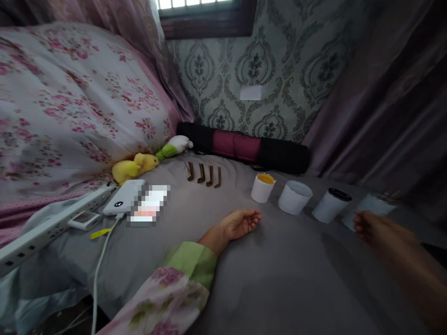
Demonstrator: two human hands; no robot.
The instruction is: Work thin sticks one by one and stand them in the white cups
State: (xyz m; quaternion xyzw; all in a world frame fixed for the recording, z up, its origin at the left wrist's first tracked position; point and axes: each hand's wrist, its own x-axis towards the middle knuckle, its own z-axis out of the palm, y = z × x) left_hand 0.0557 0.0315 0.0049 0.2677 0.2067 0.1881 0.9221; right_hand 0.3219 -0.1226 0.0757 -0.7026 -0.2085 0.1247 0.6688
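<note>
My left hand (242, 223) lies on the grey sheet (279, 279), its fingers curled in with nothing visible in them. Just beyond it stands a white paper-wrapped cup (262, 191) with a yellow inside. To the right follow a plain white cup (295, 201) and a white-wrapped cup with a dark opening (328, 209). My right hand (379, 232) is smeared by motion. Its bent fingers are beside a pale bluish container (373, 207) at the far right, partly covered by the hand; whether they touch it, I cannot tell. Several small bronze-coloured L-shaped pieces (209, 176) lie in a row farther back.
A long black and maroon bag (240, 145) lies along the wall. On the left are a yellow plush toy (134, 167), a white power bank (124, 197) with a cable, a power strip (56, 223), a small white device (84, 220) and a blurred-out rectangle. Curtains hang on both sides.
</note>
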